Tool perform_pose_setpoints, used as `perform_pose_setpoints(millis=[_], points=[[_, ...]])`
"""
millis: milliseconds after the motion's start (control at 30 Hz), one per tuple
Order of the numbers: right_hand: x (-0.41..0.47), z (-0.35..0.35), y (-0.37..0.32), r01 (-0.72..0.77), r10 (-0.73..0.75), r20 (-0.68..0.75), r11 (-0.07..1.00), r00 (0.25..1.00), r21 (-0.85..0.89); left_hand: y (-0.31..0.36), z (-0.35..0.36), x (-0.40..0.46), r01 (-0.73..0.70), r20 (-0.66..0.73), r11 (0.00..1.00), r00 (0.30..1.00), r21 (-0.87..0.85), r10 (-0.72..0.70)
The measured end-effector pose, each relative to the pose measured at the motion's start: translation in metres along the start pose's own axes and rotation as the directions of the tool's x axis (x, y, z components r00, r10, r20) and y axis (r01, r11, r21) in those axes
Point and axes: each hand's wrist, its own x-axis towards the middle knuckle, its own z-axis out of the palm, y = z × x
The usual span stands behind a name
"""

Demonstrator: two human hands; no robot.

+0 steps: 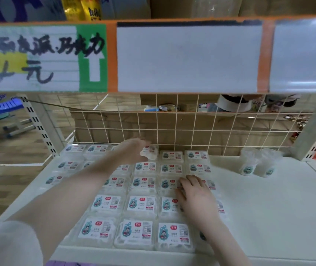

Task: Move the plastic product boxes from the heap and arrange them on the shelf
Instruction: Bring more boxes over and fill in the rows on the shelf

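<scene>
Both hands were out: my left hand (134, 149) gripped a back-row box (150, 151), my right hand (193, 194) lay flat on nearer boxes (169, 184).

bare shelf (258, 217) right of boxes (140, 204), wire grid (172, 127) behind, cups (257, 164) far right
</scene>
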Motion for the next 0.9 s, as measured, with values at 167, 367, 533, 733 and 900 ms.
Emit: perform_pose_setpoints(millis=[167, 367, 533, 733, 900], points=[[-0.003, -0.008, 0.002, -0.051, 0.052, -0.015, 0.997, 0.999, 0.053, -0.004, 0.016, -0.056, 0.028, -0.195, 0.994, 0.98, -0.105, -0.048], [-0.022, -0.022, -0.016, -0.289, 0.296, -0.108, 0.954, 0.949, 0.074, -0.014, 0.04, -0.108, 0.094, -0.247, 0.984, 0.96, -0.152, -0.13], [-0.064, -0.028, -0.049, -0.391, 0.401, -0.181, 0.916, 0.898, 0.091, -0.014, 0.052, -0.142, 0.014, -0.306, 0.996, 0.951, -0.089, -0.041], [-0.131, -0.043, -0.067, -0.572, 0.572, -0.226, 0.817, 0.788, 0.075, 0.001, 0.056, -0.159, -0.085, -0.306, 0.982, 0.951, -0.168, 0.03], [-0.181, -0.068, -0.057, -0.695, 0.672, -0.276, 0.719, 0.687, 0.022, 0.04, 0.055, -0.162, -0.176, -0.285, 0.965, 0.951, -0.194, 0.116]])
